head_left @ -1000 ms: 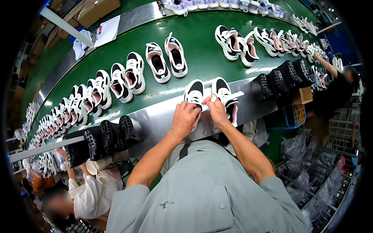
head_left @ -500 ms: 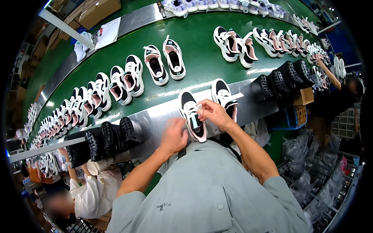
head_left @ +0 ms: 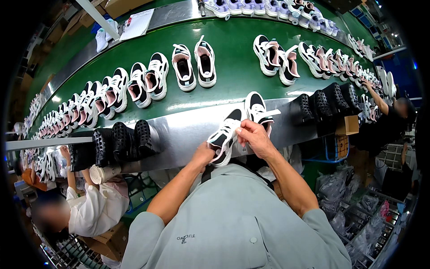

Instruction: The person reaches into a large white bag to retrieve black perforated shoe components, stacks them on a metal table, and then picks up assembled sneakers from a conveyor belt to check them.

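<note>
A black and white sneaker [head_left: 223, 136] with pink lining is tilted just in front of me, its toe pointing away and to the right. My left hand [head_left: 202, 155] is closed on its heel end; part of the fingers is hidden behind the shoe. Thumb and fingers of my right hand [head_left: 256, 138] are pinched together at the sneaker's right side, and what is between them is too small to make out. Right behind that hand stands a second sneaker [head_left: 255, 106], its white strap [head_left: 269, 113] sticking out to the right.
Rows of matching sneakers [head_left: 117, 89] line the green conveyor belt [head_left: 235, 58] beyond the metal ledge [head_left: 179, 130]. Black studded shoe forms [head_left: 320, 102] stand at both ends of the ledge. People work at left [head_left: 96, 208] and right [head_left: 394, 114].
My left hand has come in and taken the sneaker's heel end. The shoe has turned, toe to the right. My right hand has shifted from its opening to its right side.
</note>
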Demonstrator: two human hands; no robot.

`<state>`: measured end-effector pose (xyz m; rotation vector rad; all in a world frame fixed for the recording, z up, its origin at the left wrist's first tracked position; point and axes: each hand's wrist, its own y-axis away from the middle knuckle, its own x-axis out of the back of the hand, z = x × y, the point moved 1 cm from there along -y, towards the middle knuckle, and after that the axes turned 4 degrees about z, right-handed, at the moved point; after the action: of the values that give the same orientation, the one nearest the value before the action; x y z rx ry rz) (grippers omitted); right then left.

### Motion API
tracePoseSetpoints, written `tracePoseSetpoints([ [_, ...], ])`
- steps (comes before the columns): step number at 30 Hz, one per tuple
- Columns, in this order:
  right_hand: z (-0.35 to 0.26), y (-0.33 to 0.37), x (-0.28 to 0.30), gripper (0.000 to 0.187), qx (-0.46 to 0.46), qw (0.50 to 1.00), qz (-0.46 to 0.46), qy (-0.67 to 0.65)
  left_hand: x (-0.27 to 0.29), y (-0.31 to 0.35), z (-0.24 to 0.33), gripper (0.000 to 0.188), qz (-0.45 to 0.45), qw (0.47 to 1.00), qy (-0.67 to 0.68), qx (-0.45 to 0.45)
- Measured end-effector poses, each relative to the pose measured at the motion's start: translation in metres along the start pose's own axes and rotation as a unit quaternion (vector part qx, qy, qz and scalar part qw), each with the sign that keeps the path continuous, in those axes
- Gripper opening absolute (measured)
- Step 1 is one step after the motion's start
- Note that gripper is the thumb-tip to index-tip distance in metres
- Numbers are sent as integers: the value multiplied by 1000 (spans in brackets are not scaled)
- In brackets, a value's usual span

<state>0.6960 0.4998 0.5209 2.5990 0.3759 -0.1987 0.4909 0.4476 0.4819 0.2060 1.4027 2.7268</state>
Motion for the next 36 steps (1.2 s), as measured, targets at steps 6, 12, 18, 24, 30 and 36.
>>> tracePoseSetpoints([
  [6,-15,8,-7,17,15,998,-50,34,38,-21,-8,41,29,954,-221,-199],
  [12,-38,12,-15,19,115,974,-65,184,53,11,40,57,197,736,-455,-461],
  [18,-41,7,-24,21,130,956,-59,255,50,27,71,67,185,648,-495,-548],
  [24,-42,-5,-24,24,124,943,-76,300,49,22,74,53,159,590,-525,-592],
  [30,-47,-11,-28,25,102,926,-101,350,46,28,79,53,136,579,-532,-603],
  [36,-44,-26,-29,26,90,900,-138,402,42,33,79,61,111,595,-531,-594],
])
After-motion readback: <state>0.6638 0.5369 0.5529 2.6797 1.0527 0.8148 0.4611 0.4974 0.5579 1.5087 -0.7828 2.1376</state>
